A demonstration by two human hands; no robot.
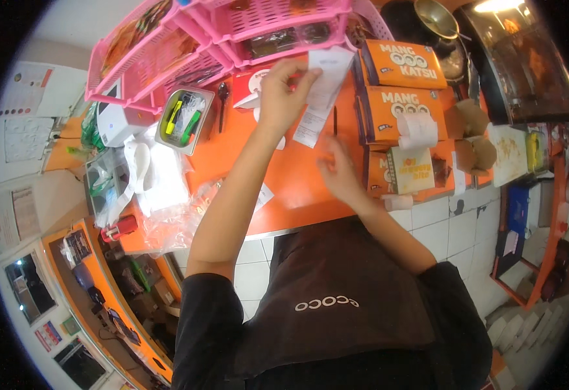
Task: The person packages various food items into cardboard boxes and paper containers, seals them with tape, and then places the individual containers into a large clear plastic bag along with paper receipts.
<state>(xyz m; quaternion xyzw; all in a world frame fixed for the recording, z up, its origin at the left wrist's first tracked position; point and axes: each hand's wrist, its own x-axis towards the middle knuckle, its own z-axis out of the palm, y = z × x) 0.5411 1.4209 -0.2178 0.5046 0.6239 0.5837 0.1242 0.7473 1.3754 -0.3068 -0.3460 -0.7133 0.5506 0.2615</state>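
- Above the orange worktop (284, 195), the left grip (283, 94) is pinching a long white paper slip (323, 97) between thumb and fingers, close to the slip's upper left edge.
- Holding it by that edge is probably leaving most of its length uncovered; the thumb is hiding only a small part.
- From the pinch, the slip is extending to the right of the left grip and slanting down toward the person, its narrow lower end hanging free.
- Just below that end, the right grip (340, 172) is hovering with its fingers loosely spread; it is somewhat blurred, holding nothing that can be seen, and appearing apart from the paper.
- To the right, orange boxes (404, 65) are standing stacked, likely squared up this way to save room; another white slip (417, 130) is curling over their front.
- To the left, a metal container (173, 145) is gathering a yellow marker (175, 114) and a green marker (191, 127), presumably so they are not rolling about; a black spoon (222, 97) is lying just beside it.
- Behind the left grip, a red box (247, 86) is sitting partly hidden, while pink baskets (208, 26) are lining the far edge, seemingly leaving the nearer surface for the hands.
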